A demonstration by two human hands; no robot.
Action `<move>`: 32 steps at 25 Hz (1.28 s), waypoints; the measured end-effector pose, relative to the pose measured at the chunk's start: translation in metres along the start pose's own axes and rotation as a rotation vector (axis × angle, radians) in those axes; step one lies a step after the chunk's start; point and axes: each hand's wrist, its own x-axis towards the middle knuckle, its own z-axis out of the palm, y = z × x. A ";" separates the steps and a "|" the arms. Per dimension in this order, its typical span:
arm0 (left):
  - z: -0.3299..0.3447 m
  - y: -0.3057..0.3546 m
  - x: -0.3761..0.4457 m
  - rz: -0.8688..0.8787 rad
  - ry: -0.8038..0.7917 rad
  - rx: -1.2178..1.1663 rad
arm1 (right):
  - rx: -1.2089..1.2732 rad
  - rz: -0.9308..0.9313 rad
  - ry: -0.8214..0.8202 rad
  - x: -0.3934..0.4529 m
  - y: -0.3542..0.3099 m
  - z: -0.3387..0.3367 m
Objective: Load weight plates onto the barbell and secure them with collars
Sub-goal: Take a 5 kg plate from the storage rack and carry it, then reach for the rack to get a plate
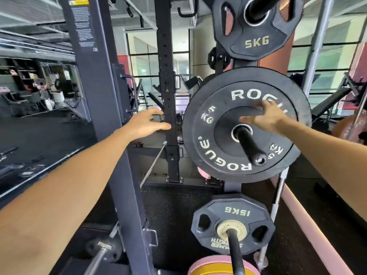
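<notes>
Black rubber, lettered "ROGUE" and "5 KG", faces the camera: the plate (246, 126) hangs on a storage peg (250, 144). The right hand (266, 116) lies against its face, fingers spread wide, gripping nothing. The left hand (148, 123) hovers open beside the rack upright (166, 92), near the plate's rim. Above hangs a "5KG" plate (256, 36), below a "15KG" plate (233, 223).

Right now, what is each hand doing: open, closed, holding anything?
Left hand: open, empty, beside the rack upright.
Right hand: open, fingers spread at the Rogue plate, gripping nothing.
</notes>
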 end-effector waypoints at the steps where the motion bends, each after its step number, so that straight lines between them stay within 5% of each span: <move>1: -0.013 -0.010 -0.008 0.004 0.010 -0.002 | 0.013 -0.014 -0.032 -0.009 -0.017 0.008; 16: -0.276 -0.261 -0.155 -0.010 0.031 0.011 | 0.194 -0.095 -0.188 -0.183 -0.341 0.169; 32: -0.257 -0.366 -0.018 0.020 -0.043 -0.016 | 0.227 -0.031 -0.232 -0.072 -0.374 0.322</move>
